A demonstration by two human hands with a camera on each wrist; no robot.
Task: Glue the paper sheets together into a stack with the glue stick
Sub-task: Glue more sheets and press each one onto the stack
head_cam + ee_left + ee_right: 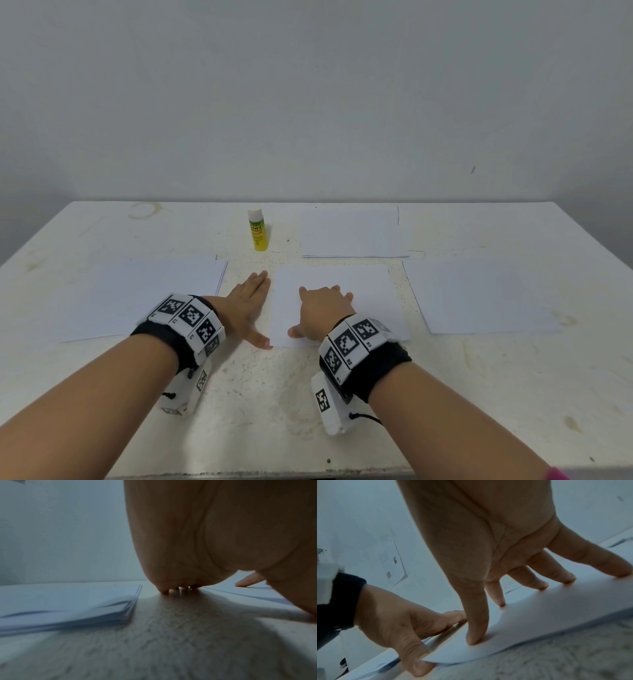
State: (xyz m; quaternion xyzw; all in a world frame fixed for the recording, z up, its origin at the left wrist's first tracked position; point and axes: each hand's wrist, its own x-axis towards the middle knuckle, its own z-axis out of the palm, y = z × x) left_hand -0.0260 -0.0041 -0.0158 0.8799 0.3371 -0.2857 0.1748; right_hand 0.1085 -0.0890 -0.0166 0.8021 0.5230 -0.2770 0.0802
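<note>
Head view: both hands square up the centre sheet; glue not yet picked up.

Right hand [320,317] rests on the centre sheet [356,284] at mid-frame, fingers spread wide, tips pressing the paper. Left hand [248,310] lies flat with straight fingers along the sheet's left edge, thumb touching its near corner. Glue stick [258,230] stands upright and capped at upper centre, well apart from both hands. Risk, as judged: uneven fingertip pressure could buckle or skew the sheet, since the right wrist view shows its near edge lifted off the table [260,404]. Other paper piles lie at left [150,294], right [486,294] and upper right [352,233]; nothing blocks the reach to the glue.
</note>
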